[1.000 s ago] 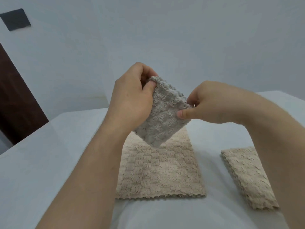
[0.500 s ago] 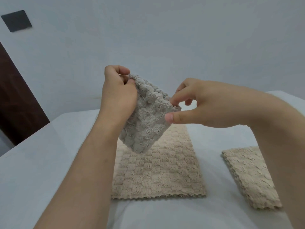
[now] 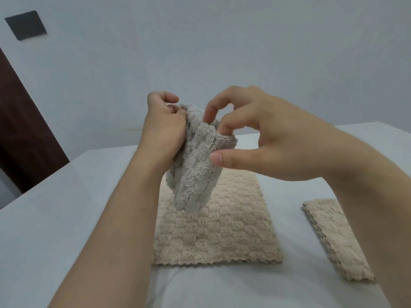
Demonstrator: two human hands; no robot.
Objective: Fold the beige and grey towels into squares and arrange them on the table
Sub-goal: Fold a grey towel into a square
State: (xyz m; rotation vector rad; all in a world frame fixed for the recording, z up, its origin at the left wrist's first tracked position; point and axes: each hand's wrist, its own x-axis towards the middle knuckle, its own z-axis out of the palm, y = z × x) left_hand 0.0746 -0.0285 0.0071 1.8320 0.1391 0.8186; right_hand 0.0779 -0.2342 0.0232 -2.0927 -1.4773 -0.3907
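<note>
Beige terry cloth lies nearest: one beige towel (image 3: pixel 218 230) is spread flat on the white table (image 3: pixel 66 218) at the centre, and a second beige towel (image 3: pixel 338 238) lies well apart to its right, narrower and partly hidden by the right forearm (two beige pieces in all, both with zigzag edges). Above the flat one, clear of it, hangs the single grey towel (image 3: pixel 195 170), bunched and held up between both hands. The left hand (image 3: pixel 162 134) grips its upper left side, fingers curled round the cloth with the thumb pressed in. The right hand (image 3: pixel 266 138) pinches the upper right corner: bent fingertips (image 3: pixel 220 130) sit on the top fold and the thumb stretches out beneath against the side, so the corner lies between them. Behind stands a pale wall with one dark square (image 3: pixel 26 25) high on the left and a dark brown door (image 3: pixel 20 130) beneath it.
</note>
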